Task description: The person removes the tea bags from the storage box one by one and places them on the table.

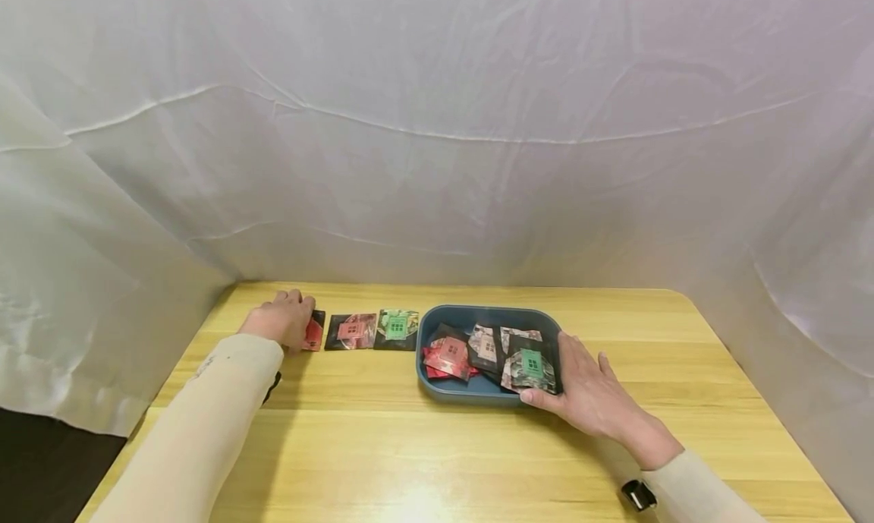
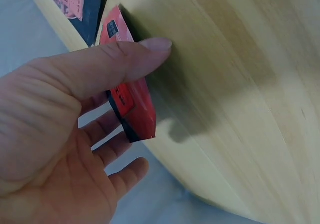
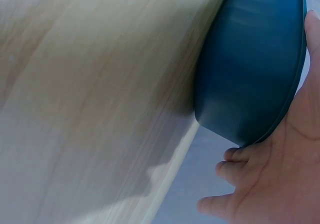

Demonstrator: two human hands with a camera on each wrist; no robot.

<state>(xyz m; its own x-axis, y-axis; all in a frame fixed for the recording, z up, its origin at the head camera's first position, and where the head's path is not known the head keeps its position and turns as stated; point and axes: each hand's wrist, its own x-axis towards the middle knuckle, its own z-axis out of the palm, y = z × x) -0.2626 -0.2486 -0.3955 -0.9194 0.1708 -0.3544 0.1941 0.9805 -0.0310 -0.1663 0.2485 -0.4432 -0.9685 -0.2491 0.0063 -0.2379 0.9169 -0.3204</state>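
My left hand [image 1: 280, 319] pinches a small red-and-black packet [image 2: 135, 109] at the left of the table. In the left wrist view its thumb lies across the packet's face, and the packet stands tilted off the wood. Two flat packets lie in a row to its right: one with a pink label [image 1: 351, 331], one with a green label [image 1: 397, 326]. My right hand [image 1: 590, 390] rests against the right end of a blue plastic bin [image 1: 447, 392], thumb at the front rim, other fingers extended along the side. Inside the bin several packets [image 1: 531, 365] overlap.
The light wooden table [image 1: 382, 455] carries everything. White cloth [image 1: 437, 204] hangs behind it and along both sides. A dark band [image 1: 639, 496] sits on the right wrist.
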